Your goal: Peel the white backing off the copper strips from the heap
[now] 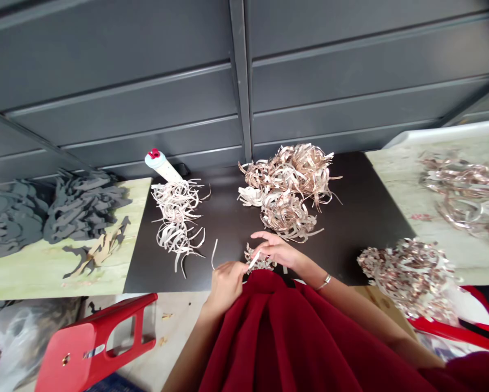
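A short white strip [254, 260] runs between my two hands, just above the near edge of the dark board. My left hand [226, 284] is closed, pinching the strip's lower end. A thin pale strip [214, 254] shows just beyond its knuckles; whether it is held I cannot tell. My right hand [279, 252] grips the other end between thumb and fingers, with one finger stretched out. Beneath the hands lies a small heap of short pieces [251, 253], partly hidden by them. Farther back is a big pile of shiny copper-coloured strips [289, 179]; to the left, a pile of white curled strips [178, 212].
The dark board [223, 218] lies against a grey panelled wall [146, 71]. A white cup [162, 165] stands at the back left. Grey cut pieces [81, 204] cover the left table. A mound of small shiny scraps [409, 272] sits at right. A red stool [93, 345] is below.
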Demonstrator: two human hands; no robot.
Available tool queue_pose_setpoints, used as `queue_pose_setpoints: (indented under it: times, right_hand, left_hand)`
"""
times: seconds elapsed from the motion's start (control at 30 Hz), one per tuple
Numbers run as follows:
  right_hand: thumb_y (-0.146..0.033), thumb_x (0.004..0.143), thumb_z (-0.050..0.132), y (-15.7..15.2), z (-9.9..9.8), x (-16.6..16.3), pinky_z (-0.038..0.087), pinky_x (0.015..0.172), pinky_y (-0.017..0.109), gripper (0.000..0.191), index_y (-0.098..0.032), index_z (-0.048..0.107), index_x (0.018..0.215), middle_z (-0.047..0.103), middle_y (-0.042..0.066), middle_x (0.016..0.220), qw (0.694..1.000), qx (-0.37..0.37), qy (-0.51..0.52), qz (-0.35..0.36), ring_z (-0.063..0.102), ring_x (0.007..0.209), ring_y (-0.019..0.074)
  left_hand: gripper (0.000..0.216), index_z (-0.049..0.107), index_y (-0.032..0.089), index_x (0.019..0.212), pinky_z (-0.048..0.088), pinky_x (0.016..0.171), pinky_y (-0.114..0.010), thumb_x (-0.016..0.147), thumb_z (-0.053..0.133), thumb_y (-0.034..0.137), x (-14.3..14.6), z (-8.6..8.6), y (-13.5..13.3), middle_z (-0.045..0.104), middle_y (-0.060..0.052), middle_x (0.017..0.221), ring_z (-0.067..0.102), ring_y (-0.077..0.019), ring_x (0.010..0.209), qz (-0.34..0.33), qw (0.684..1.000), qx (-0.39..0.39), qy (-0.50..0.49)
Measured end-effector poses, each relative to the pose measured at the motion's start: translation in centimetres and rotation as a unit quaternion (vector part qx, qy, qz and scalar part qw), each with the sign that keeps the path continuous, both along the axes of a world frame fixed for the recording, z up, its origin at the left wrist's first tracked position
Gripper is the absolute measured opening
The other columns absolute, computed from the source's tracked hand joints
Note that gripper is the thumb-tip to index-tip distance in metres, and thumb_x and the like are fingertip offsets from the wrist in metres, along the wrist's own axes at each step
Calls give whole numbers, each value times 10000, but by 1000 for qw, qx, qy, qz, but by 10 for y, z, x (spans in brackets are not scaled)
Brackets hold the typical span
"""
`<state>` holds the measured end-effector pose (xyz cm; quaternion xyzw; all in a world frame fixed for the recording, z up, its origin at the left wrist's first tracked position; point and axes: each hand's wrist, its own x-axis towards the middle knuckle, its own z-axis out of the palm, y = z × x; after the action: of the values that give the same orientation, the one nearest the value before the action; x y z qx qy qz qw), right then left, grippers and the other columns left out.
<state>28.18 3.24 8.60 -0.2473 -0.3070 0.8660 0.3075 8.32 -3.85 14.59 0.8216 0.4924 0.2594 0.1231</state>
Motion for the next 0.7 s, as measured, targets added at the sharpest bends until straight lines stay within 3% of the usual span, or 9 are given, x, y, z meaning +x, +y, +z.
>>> queue_pose_setpoints:
  times: [0.13,0.23,0.3,0.4,0.47,0.5,0.53,0.6,0.7]
  right_hand:
    - [-548,837,553,4,7,13,467,888,413,458,-196,544,1129,716,90,948,1000,11,-3,-25,659,970,224]
    - [-631,847,468,8,24,21,445,927,410,487,-206,614,1036,697,74,955,986,122,-72,-88,638,981,211]
    - [-560,809,593,6,40,19,435,935,389,408,-201,652,994,684,74,992,948,261,-165,-71,621,984,210]
    - [-449,767,693,0,62,8,434,903,378,278,-190,690,868,688,69,920,857,453,-246,-21,607,935,217]
    - [-362,835,632,-4,70,0,433,863,368,195,-191,685,759,683,52,797,814,510,-278,-19,602,843,200]
    - [-326,863,594,-6,71,-2,437,832,355,208,-193,680,727,676,47,758,810,512,-287,-19,597,803,191]
    - [-303,874,570,-7,71,-3,440,800,338,222,-195,677,712,672,44,746,818,497,-290,-16,593,774,182]
    - [-300,846,593,-7,68,-3,444,737,301,193,-189,683,715,669,41,754,864,425,-271,2,592,744,171]
    - [-327,732,700,-6,58,0,432,661,262,167,-164,690,701,653,17,707,948,243,-199,42,574,675,147]
  left_hand:
    - [235,563,191,801,462,622,-215,905,371,104,-3,3,-1,685,-24,818,644,-124,709,50,996,-77,-16]
    - [242,576,195,829,446,625,-215,920,363,125,-4,11,0,675,-15,818,638,-121,709,47,996,-76,23]
    - [242,589,198,847,436,624,-222,933,367,153,-2,17,2,671,-11,814,630,-120,684,26,996,-72,55]
    - [234,600,197,838,415,604,-232,944,391,201,3,23,5,664,-8,790,607,-118,628,7,994,-58,89]
    - [220,606,199,827,396,582,-241,943,424,239,6,23,6,659,-3,750,590,-120,591,4,994,-35,99]
    - [211,608,200,825,387,572,-246,940,440,254,7,23,6,656,0,726,582,-122,575,4,995,-22,99]
    - [204,608,200,822,382,567,-250,937,453,264,8,22,6,653,3,703,576,-123,561,5,995,-12,94]
    - [198,600,195,802,391,575,-254,932,466,260,9,22,6,653,4,679,582,-127,563,4,997,2,72]
    - [215,576,185,747,431,623,-255,926,462,225,12,23,6,665,-8,685,619,-137,622,-10,999,13,34]
